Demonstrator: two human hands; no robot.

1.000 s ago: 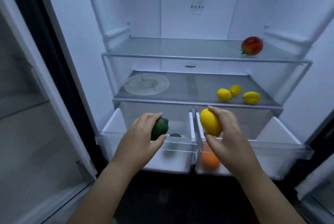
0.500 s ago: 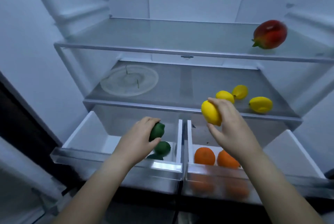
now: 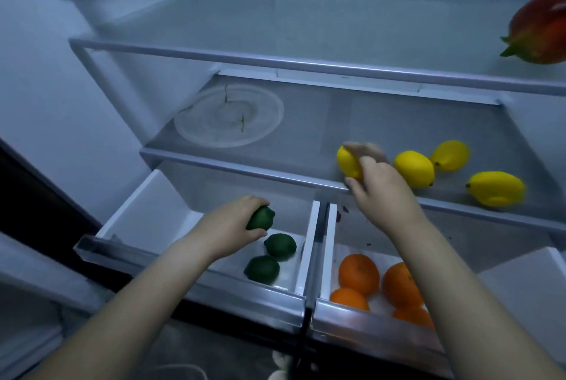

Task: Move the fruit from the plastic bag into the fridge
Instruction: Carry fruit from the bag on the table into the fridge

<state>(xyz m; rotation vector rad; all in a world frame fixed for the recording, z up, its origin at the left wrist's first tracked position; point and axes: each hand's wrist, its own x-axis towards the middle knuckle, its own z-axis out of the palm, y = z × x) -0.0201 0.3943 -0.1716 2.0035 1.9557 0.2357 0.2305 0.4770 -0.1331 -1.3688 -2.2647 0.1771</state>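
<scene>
The left hand (image 3: 228, 228) grips a dark green lime (image 3: 261, 218) above the open left clear drawer (image 3: 190, 283); lower it beside the two limes there. The right hand (image 3: 379, 192) clasps a smooth yellow lemon (image 3: 349, 162) over the glass shelf's front edge (image 3: 245, 171); set it further in so it cannot roll off.

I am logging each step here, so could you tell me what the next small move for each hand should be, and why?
Probably set both fruits down and let go. The right hand holds a lemon over the middle shelf beside three other lemons; the left hand holds a lime above the left drawer, where two limes lie.
</scene>
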